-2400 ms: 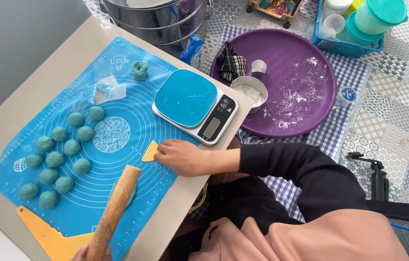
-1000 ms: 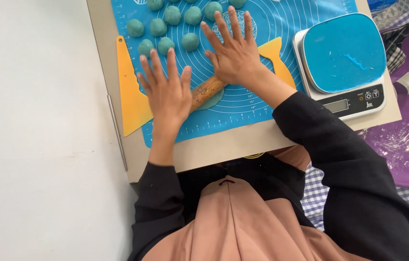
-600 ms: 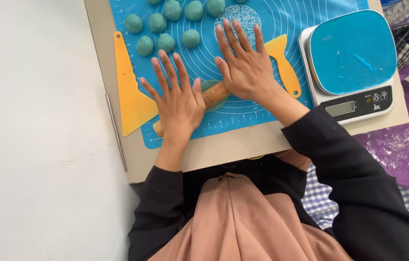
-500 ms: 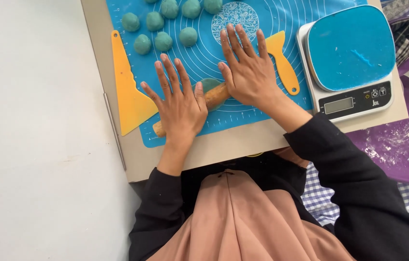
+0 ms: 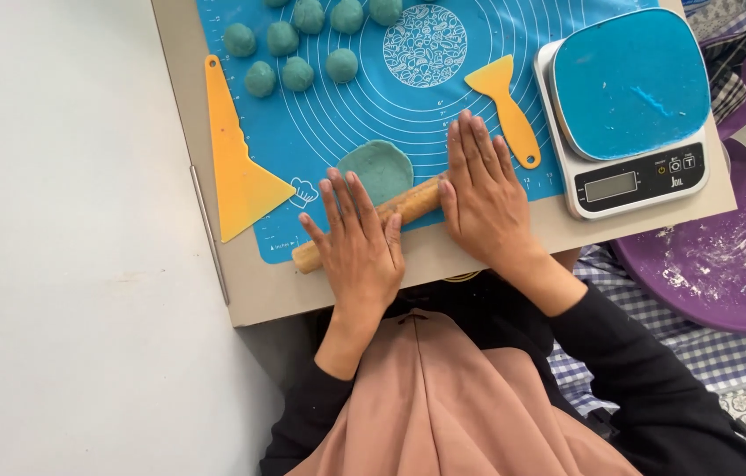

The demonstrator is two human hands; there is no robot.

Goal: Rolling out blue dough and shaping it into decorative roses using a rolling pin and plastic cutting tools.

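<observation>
Blue silicone mat (image 5: pixel 479 97) covers the counter (image 5: pixel 214 115); I press both flat, spread palms, left hand (image 5: pixel 362 247) and right hand (image 5: pixel 483 198), evenly on the rolling pin (image 5: pixel 404 204), just below the flattened teal dough disc (image 5: pixel 376 167).

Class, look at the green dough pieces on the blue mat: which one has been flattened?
The flattened dough disc, just beyond the wooden rolling pin between both hands; the other dough balls at the mat's far end are round.
</observation>
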